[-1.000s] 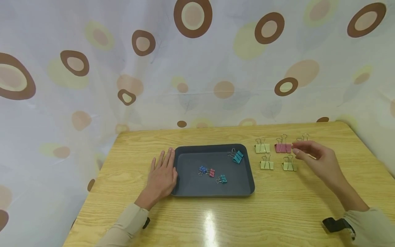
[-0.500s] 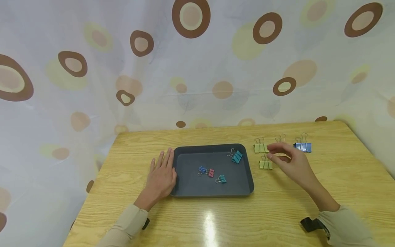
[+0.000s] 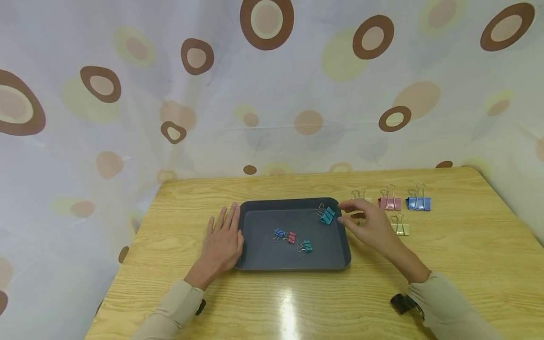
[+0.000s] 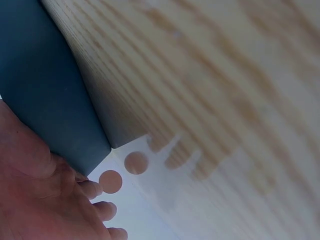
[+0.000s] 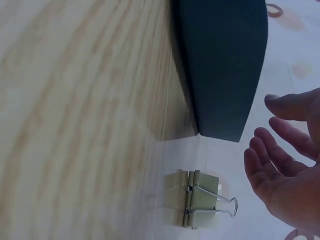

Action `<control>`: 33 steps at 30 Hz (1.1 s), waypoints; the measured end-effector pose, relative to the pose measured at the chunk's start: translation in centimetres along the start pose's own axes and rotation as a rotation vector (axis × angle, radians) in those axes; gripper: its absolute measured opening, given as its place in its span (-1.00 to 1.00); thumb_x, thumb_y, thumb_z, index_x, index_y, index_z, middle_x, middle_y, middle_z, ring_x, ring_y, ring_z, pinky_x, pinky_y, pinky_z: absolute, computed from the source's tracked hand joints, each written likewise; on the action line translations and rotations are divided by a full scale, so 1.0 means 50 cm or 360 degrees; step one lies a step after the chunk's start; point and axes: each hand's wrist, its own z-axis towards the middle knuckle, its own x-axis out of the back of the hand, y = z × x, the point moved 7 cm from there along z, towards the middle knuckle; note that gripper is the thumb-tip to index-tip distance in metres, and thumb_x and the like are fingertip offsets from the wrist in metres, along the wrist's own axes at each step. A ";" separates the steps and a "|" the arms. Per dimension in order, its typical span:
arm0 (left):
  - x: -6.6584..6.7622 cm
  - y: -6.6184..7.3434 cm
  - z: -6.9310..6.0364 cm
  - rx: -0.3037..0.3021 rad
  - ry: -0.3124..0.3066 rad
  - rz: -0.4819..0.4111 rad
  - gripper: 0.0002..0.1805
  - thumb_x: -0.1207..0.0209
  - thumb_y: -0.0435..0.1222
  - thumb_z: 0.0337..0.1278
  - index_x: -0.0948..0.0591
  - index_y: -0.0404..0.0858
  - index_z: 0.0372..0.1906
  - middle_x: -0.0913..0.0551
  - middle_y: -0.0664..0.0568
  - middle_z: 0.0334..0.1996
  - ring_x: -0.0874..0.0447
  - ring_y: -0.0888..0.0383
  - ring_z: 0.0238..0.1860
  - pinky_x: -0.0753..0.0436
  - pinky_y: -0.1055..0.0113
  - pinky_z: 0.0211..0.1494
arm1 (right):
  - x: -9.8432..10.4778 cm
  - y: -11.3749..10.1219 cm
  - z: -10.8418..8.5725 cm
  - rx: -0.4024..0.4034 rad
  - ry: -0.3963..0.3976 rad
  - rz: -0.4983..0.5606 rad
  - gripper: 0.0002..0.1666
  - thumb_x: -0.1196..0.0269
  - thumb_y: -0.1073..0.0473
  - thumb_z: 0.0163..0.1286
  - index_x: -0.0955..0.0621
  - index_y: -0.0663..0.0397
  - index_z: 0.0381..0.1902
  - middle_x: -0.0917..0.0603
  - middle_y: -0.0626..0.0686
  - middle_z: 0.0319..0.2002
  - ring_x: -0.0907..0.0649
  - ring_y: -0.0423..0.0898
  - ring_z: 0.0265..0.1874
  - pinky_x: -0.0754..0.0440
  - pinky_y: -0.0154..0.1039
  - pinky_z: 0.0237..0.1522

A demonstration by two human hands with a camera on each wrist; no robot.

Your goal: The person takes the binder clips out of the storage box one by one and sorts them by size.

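My left hand (image 3: 222, 245) rests against the left side of a dark grey tray (image 3: 259, 255), its fingers straight. My right hand (image 3: 369, 224) hovers at the tray's right rim, thumb and fingers apart with nothing between them. Nearest to its fingertips is a teal binder clip (image 3: 327, 216) in the tray's far right corner. Smaller blue (image 3: 279, 233), pink (image 3: 291, 238) and teal binder clips (image 3: 308, 246) lie around the tray's middle. In the right wrist view a yellow-green binder clip (image 5: 204, 192) stands on the table below the right hand.
Right of the tray stand a pink binder clip (image 3: 390, 204), a blue one (image 3: 419, 204) and a pale yellow one (image 3: 400, 230). My right hand partly hides other yellow-green clips there. A patterned curtain (image 3: 272, 94) hangs behind the wooden table (image 3: 204, 191).
My right hand has moved left, from beside the pink clip, across the yellow-green clips, to the tray's right rim. The left hand and the clips have stayed where they were.
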 end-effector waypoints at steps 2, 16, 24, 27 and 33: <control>0.000 0.000 0.000 0.0002 -0.0006 -0.0006 -0.30 0.18 -0.21 0.61 0.06 -0.35 0.65 0.05 -0.15 0.65 0.10 -0.18 0.63 0.01 -0.24 0.56 | -0.010 -0.001 0.008 0.0023 -0.0030 -0.0056 -0.62 -0.46 0.43 0.24 -0.69 0.31 0.03 -0.74 0.21 -0.07 -0.70 0.14 -0.10 -0.73 0.09 -0.13; 0.003 0.002 0.000 -0.0001 0.0007 -0.0023 -0.30 0.17 -0.21 0.61 0.04 -0.36 0.65 0.01 -0.17 0.64 0.07 -0.19 0.62 0.01 -0.24 0.56 | -0.075 0.008 0.052 0.0048 -0.0327 -0.0589 -0.54 -0.53 0.27 0.21 -0.69 0.32 0.05 -0.69 0.23 -0.04 -0.59 0.21 -0.03 -0.57 0.17 0.07; -0.001 0.002 0.001 -0.0002 -0.0013 -0.0026 -0.30 0.19 -0.20 0.61 0.08 -0.34 0.66 0.05 -0.15 0.65 0.10 -0.18 0.63 0.02 -0.24 0.57 | -0.090 0.002 0.053 0.0207 -0.0335 -0.0826 -0.51 -0.58 0.13 0.16 -0.72 0.22 0.02 -0.70 0.18 -0.08 -0.52 0.16 -0.14 -0.54 0.10 -0.11; 0.002 0.003 0.001 -0.0004 0.0003 -0.0029 -0.30 0.17 -0.20 0.61 0.06 -0.35 0.65 0.04 -0.15 0.65 0.08 -0.19 0.63 0.01 -0.24 0.56 | -0.097 0.005 0.053 0.0232 -0.0348 -0.0870 -0.50 -0.58 0.12 0.16 -0.72 0.20 0.02 -0.71 0.17 -0.10 -0.49 0.12 -0.20 -0.50 0.05 -0.17; 0.003 0.001 0.001 0.0000 0.0012 -0.0023 -0.29 0.16 -0.20 0.61 0.06 -0.36 0.65 0.03 -0.16 0.65 0.08 -0.19 0.63 0.01 -0.23 0.57 | -0.105 0.006 0.054 0.0259 -0.0348 -0.0897 -0.51 -0.58 0.11 0.15 -0.74 0.18 0.00 -0.73 0.15 -0.15 -0.44 0.07 -0.27 -0.43 -0.03 -0.25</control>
